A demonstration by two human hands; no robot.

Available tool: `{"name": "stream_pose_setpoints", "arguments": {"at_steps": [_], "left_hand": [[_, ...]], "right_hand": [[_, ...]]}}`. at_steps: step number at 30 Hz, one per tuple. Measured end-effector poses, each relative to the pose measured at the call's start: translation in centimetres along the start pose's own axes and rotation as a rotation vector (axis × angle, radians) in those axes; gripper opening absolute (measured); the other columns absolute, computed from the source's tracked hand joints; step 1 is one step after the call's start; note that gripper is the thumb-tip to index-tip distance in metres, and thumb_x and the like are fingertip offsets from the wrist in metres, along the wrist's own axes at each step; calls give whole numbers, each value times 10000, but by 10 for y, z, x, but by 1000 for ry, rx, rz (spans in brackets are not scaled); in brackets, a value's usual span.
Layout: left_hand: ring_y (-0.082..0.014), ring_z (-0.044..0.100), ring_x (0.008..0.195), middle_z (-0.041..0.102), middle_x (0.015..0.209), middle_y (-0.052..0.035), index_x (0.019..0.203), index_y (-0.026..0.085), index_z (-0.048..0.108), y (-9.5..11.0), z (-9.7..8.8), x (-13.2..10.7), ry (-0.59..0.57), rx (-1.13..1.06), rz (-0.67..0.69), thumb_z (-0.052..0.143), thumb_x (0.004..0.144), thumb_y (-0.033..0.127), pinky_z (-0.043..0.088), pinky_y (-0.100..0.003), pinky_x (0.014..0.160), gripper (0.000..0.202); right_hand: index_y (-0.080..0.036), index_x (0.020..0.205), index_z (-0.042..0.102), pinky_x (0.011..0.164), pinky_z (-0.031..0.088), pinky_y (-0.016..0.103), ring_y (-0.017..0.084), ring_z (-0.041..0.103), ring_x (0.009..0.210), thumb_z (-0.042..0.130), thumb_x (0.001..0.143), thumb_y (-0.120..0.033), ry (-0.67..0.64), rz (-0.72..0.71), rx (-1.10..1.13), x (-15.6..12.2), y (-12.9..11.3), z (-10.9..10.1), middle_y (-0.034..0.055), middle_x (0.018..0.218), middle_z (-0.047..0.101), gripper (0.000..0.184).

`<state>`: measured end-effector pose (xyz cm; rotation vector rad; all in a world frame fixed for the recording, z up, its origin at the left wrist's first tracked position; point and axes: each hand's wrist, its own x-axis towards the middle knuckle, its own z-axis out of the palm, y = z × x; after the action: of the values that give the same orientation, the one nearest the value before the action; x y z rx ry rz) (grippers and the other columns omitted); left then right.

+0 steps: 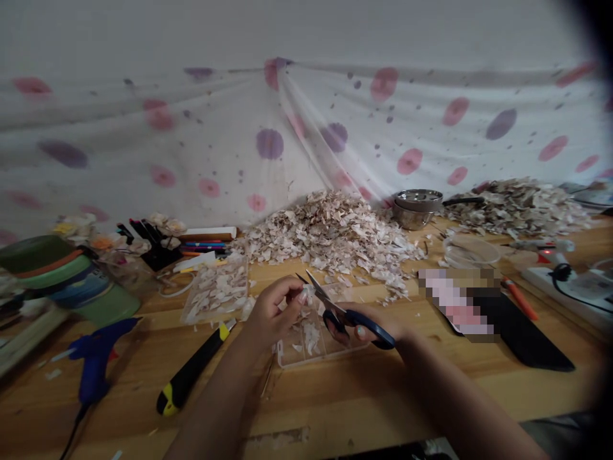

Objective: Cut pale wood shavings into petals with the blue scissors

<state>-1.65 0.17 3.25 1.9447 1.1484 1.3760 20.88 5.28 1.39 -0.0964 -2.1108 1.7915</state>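
Note:
My right hand (371, 324) grips a pair of dark blue scissors (360, 319), whose blades are spread apart and point up and to the left. Close by the blades, my left hand (280, 306) pinches a small pale flake (307, 292) between thumb and fingers. The flake looks like the dried, petal-like pieces piled behind; its exact kind is hard to make out. Below both hands lies a clear plastic compartment box (287, 361) with some pale flakes in it. My fingers and the scissors hide part of the box.
A large heap of flakes (330, 236) rises behind, with another heap (522, 207) at right. To the left lie a yellow-black utility knife (191, 370), a blue glue gun (98, 358) and a green container (86, 281). A metal bowl (416, 211) and black flat case (522, 332) are rightward.

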Motion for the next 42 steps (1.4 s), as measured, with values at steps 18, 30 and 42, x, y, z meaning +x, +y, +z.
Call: {"name": "stream_pose_setpoints", "arguments": {"at_steps": [18,30,42], "left_hand": [[-117,523,613,568,732,-8,872,188,599,-7,3,-1,177,52,-68,528,868,306,448,-247,586,138],[-117,513,655,556,748,5,882,194,565,2,7,-2,228,484,211,512,838,158,419,-233,630,78],[-139,539,682,570,748,-11,883,188,557,3,9,0,141,540,167,483,857,181,423,-248,634,79]], "right_hand": [[-139,993,491,649,398,272,132,438,705,442,831,-697,55,9,-209,-3,-3,-2,29,802,480,583],[-161,970,443,629,375,272,124,395,679,401,815,-740,59,-1,-124,7,22,11,14,794,420,601],[-160,944,438,592,334,260,116,365,643,402,811,-745,77,16,-120,8,15,12,-4,747,407,601]]}}
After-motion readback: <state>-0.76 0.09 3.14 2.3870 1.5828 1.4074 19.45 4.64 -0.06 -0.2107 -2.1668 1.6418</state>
